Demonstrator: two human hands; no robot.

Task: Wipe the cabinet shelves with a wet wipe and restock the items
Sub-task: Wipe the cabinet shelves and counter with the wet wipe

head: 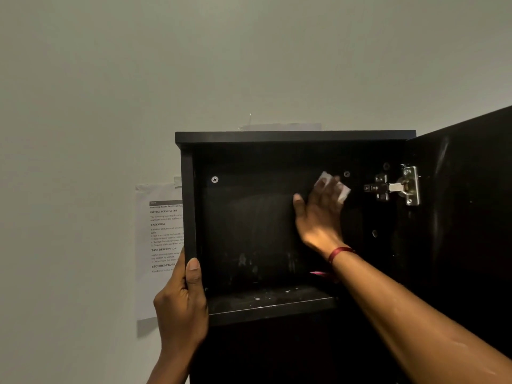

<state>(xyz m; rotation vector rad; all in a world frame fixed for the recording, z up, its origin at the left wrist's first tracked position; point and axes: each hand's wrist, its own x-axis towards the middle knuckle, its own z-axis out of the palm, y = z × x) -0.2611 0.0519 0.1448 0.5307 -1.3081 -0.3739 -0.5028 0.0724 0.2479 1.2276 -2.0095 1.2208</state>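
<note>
Your right hand [318, 214] lies flat on the wipe [345, 192], fingers [336, 184] straight and spread. It presses the wipe to the back panel [249, 217], high in the top bay of the cabinet [293, 136], near the hinge [399, 187]. The flat press likely spreads the load over the cloth. Your left hand [180, 303] has its fingers curled round the cabinet's left edge, thumb in front, probably to steady the box against the push. The door [471, 217] stands open to the right, giving reach. The shelf [271, 303] below shows white specks and looks not yet wiped. Counts: one wipe, one door, one hinge, one shelf in view, one sheet [163, 231] on the wall. No items to restock show.
</note>
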